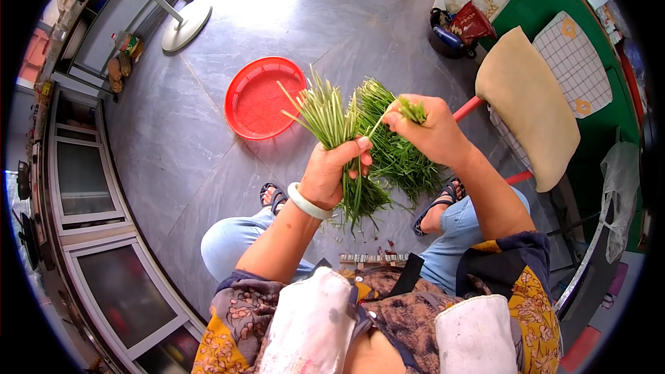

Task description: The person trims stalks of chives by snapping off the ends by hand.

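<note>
- Currently, a bundle of green stalks [327,116] is gripped in the left hand [328,172].
- Some green bits [413,110] are held in the right hand [438,131].

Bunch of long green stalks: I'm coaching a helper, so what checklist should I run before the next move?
1. Left hand closed around the bunch of long green stalks: ok.
2. Right hand pinching the thin pale stalk: ok.
3. Stalk's lower end clear of the bunch: cannot tell, they overlap.
4. Bunch's upper ends even: not ok, some stalks jut out.
5. Round red plastic basket upright on the grey floor: ok.
</note>
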Tool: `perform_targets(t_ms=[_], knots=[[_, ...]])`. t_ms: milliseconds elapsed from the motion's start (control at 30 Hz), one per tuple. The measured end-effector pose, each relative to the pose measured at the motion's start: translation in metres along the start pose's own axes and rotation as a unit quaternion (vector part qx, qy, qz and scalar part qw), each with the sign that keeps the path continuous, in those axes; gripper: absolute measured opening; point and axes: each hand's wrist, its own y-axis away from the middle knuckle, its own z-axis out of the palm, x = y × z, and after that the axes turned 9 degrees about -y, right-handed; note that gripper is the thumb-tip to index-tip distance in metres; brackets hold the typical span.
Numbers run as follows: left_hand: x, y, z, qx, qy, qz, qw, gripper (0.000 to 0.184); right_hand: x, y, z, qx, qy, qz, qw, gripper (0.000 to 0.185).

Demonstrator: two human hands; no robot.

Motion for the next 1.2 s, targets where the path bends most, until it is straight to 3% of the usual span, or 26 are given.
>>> perform_targets(t_ms=[167,300,467,567,700,833,967,1067,1200], knots=[[0.000,0.000,-0.001,0.010,-0.002,-0.004,1.000,0.012,-0.001,-0.004,-0.009,0.096,-0.029,-0.051,0.994,0.011],[0.000,-0.002,-0.003,0.026,0.006,-0.010,1.000,0.012,-0.006,-0.005,-0.028,0.114,0.006,-0.046,0.992,0.011],[0.001,-0.002,-0.004,0.035,0.008,-0.011,0.999,0.014,-0.028,0.007,-0.036,-0.124,0.098,0.021,0.987,0.021],[-0.002,-0.004,-0.005,0.038,0.015,-0.010,0.999,0.015,-0.021,0.008,-0.034,-0.160,0.172,0.028,0.972,0.024],[-0.002,-0.006,-0.003,0.035,0.020,-0.017,0.999,0.015,-0.010,0.008,-0.017,-0.055,0.033,0.049,0.997,0.022],[-0.003,-0.006,0.001,0.028,0.016,-0.019,0.999,0.012,-0.005,0.006,0.008,0.016,-0.049,-0.001,0.999,0.019],[-0.006,-0.006,0.000,0.016,0.009,-0.020,1.000,0.012,-0.003,0.004,0.002,0.032,0.010,0.024,0.999,0.012],[-0.005,-0.006,0.000,0.020,0.018,-0.026,0.999,0.012,0.000,-0.002,-0.012,0.095,0.043,-0.024,0.994,0.012],[-0.005,-0.005,-0.001,0.027,0.022,-0.028,0.999,0.012,0.003,-0.006,-0.031,0.095,0.093,-0.020,0.991,0.016]])
